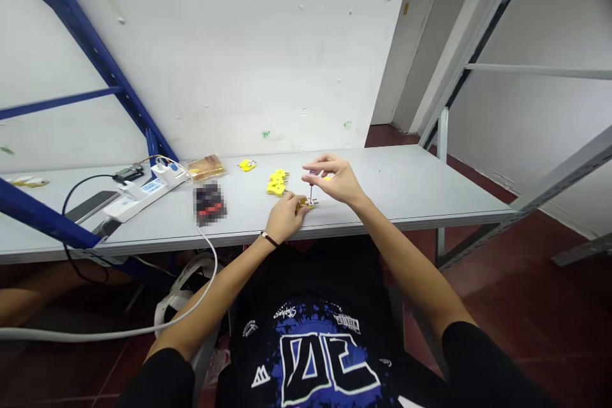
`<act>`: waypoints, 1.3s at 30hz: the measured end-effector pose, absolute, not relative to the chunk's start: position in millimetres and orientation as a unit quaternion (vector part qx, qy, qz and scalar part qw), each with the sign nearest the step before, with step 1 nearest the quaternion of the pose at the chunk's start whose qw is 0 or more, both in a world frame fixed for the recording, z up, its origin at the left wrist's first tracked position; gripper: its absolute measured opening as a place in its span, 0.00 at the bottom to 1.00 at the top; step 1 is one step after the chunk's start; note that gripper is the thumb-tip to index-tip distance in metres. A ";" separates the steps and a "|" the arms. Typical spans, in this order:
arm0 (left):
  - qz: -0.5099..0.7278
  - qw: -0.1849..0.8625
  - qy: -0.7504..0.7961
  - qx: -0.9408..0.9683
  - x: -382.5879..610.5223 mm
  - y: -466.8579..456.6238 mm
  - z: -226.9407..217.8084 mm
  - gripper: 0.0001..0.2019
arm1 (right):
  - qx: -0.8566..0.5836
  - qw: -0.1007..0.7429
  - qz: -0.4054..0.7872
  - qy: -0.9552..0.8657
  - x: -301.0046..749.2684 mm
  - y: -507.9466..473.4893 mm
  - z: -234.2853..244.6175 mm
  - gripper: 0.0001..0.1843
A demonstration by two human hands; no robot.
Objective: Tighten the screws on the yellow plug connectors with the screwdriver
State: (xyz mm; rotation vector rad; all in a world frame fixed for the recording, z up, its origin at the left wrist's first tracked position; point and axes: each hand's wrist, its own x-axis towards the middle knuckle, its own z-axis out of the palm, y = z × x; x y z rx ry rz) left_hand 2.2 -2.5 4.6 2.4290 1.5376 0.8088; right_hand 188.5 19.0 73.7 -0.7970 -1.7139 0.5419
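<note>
My left hand rests on the grey table near its front edge, fingers pinched on a small yellow connector. My right hand hovers just above it, fingers closed round a small screwdriver that stands upright with its tip on the connector. Two or three more yellow connectors lie just behind my left hand, and one more yellow connector lies farther back.
A white power strip with a plugged charger and cables sits at the left, next to a phone. A clear packet and a small dark box lie nearby. Blue shelf struts stand left, grey shelf frame right.
</note>
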 end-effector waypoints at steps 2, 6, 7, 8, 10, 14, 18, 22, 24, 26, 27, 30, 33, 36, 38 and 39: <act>0.269 0.076 0.514 0.811 2.3 -2.0 4.0 0.14 | -0.335 0.570 0.239 -0.711 187.9 20.1 72.2 0.13; 0.274 0.074 0.515 0.809 2.3 -1.9 3.7 0.14 | -0.307 0.559 0.276 -0.720 189.1 17.9 71.4 0.17; 0.275 0.075 0.515 0.809 2.3 -2.0 3.8 0.14 | -0.306 0.550 0.287 -0.723 188.9 17.4 71.6 0.18; 0.276 0.077 0.515 0.808 2.3 -2.2 4.1 0.13 | -0.308 0.542 0.297 -0.724 188.5 17.4 71.7 0.19; 0.274 0.081 0.515 0.808 2.3 -2.4 4.6 0.13 | -0.320 0.539 0.309 -0.715 186.8 18.7 71.8 0.20; 0.271 0.074 0.514 0.810 2.4 -2.1 4.7 0.13 | -0.344 0.576 0.323 -0.668 184.7 23.0 70.2 0.23; 0.271 0.071 0.515 0.810 2.5 -2.0 4.2 0.14 | -0.339 0.586 0.318 -0.664 187.1 22.2 68.2 0.23; 0.270 0.072 0.515 0.810 2.6 -2.7 5.2 0.14 | -0.317 0.550 0.321 -0.702 187.0 20.5 68.7 0.21; 0.269 0.075 0.516 0.810 2.7 -3.0 5.9 0.14 | -0.325 0.548 0.313 -0.704 185.3 21.0 69.5 0.20; 0.267 0.075 0.516 0.810 2.9 -3.1 6.3 0.14 | -0.334 0.562 0.311 -0.690 184.0 21.5 69.9 0.20; 0.267 0.075 0.516 0.811 2.9 -3.0 6.3 0.14 | -0.336 0.571 0.315 -0.679 183.9 21.4 70.0 0.20; 0.270 0.074 0.516 0.810 2.9 -2.8 5.8 0.14 | -0.333 0.577 0.320 -0.674 185.7 19.3 70.0 0.20; 0.273 0.075 0.514 0.809 2.6 -2.6 4.9 0.14 | -0.329 0.546 0.316 -0.703 188.1 17.2 70.5 0.19; 0.274 0.075 0.513 0.810 2.3 -2.3 4.3 0.14 | -0.338 0.539 0.283 -0.718 188.1 18.6 71.1 0.17; 0.271 0.075 0.515 0.810 2.2 -2.1 4.1 0.14 | -0.353 0.555 0.257 -0.708 187.5 20.5 70.9 0.17; 0.270 0.074 0.515 0.810 2.2 -2.1 4.1 0.14 | -0.356 0.565 0.254 -0.700 187.3 21.1 70.7 0.18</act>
